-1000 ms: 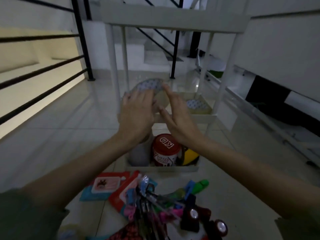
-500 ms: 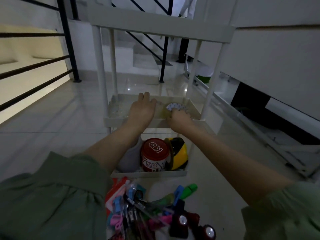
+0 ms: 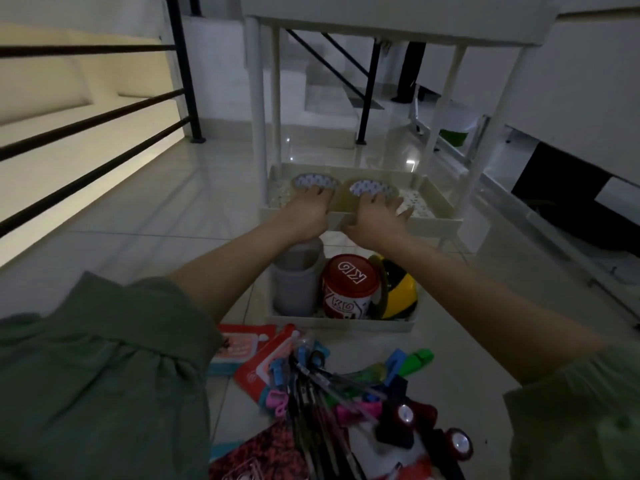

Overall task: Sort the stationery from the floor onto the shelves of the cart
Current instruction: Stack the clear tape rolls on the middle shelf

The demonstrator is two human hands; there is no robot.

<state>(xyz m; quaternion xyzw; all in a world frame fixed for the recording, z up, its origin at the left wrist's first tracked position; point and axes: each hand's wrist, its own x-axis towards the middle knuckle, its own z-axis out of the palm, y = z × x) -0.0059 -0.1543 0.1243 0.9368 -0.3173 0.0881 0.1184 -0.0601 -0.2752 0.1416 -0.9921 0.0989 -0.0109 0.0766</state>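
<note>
Two rolls of clear brownish packing tape lie flat, side by side and touching, on the middle shelf of the white cart; each shows a pale patterned core, the left roll nearer the left posts, the right roll about mid-shelf; from my remote seat I see the shelf's raised lip running along the front, bare perforated floor to the right of the right roll, and the top shelf well above with thin posts at the corners; my left hand rests on the left roll, fingers laid straight over its near rim; my right hand rests on the right roll with fingers spread, thumb out to the side; both forearms reach over the front lip from green sleeves; on the bottom shelf stand a grey cup, a red tin and a yellow-and-black object; a heap of pens and clips lies on the tiled floor just before the cart.
</note>
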